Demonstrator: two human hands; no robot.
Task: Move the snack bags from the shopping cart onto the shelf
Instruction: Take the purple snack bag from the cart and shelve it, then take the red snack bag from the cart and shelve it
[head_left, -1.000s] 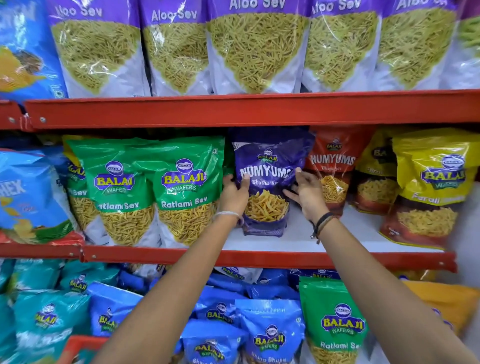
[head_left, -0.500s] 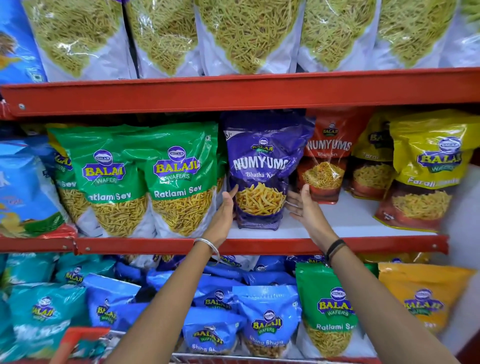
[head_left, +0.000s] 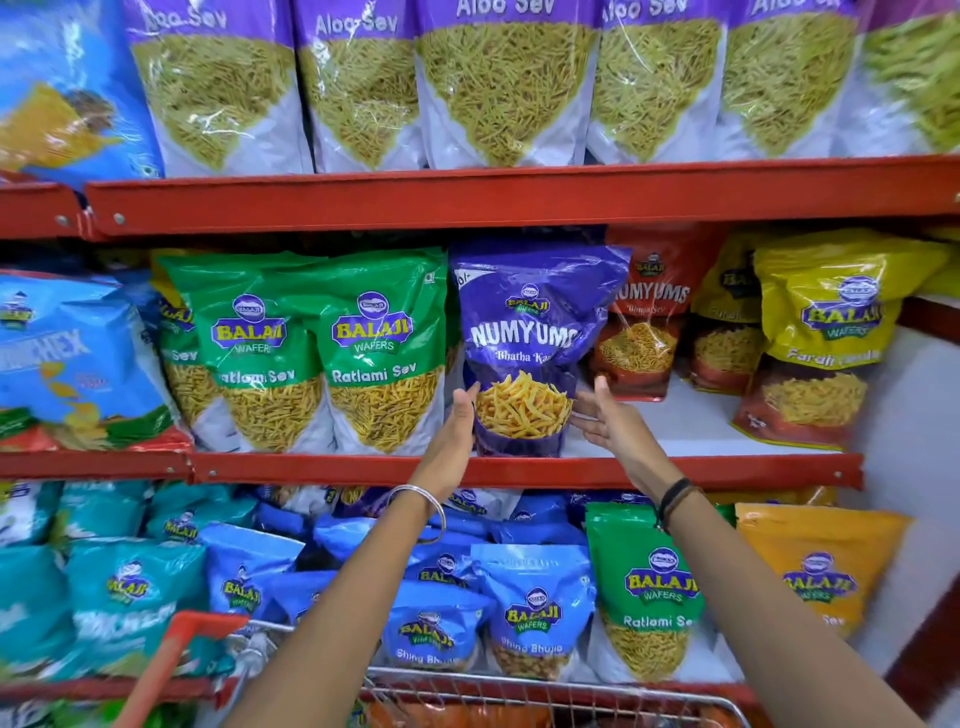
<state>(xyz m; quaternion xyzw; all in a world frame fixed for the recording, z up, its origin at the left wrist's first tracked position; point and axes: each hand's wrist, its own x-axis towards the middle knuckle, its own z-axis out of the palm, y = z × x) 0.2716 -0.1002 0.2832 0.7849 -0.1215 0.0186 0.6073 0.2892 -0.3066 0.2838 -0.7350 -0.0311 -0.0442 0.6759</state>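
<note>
Head camera view, looking at red metal store shelving packed with snack bags. On the middle shelf (head_left: 519, 470) a purple Numyums bag (head_left: 530, 343) stands upright near the front edge. The left hand (head_left: 457, 431) is raised at the bag's lower left corner, palm facing the bag, fingers straight and together, fingertips at or just touching its edge; actual contact cannot be told. The right hand (head_left: 608, 421) is at the lower right corner with its fingers spread apart and slack, just beside the bag without gripping it. A silver bangle (head_left: 423, 512) circles the left wrist and a black band (head_left: 675, 501) the right. Just left of the purple bag stand two green Ratlami Sev bags (head_left: 374, 353), close against it; behind its right side is a red Numyums bag (head_left: 644, 322), then yellow Balaji bags (head_left: 826, 332). The shelf above holds a row of Aloo Sev bags (head_left: 498, 88). The bottom shelf holds blue Shing Bhujia bags (head_left: 530, 613), teal bags and another green bag. At the bottom edge the wire rim of the shopping cart (head_left: 545, 691) crosses under both forearms, with its red handle (head_left: 171, 654) at lower left
</note>
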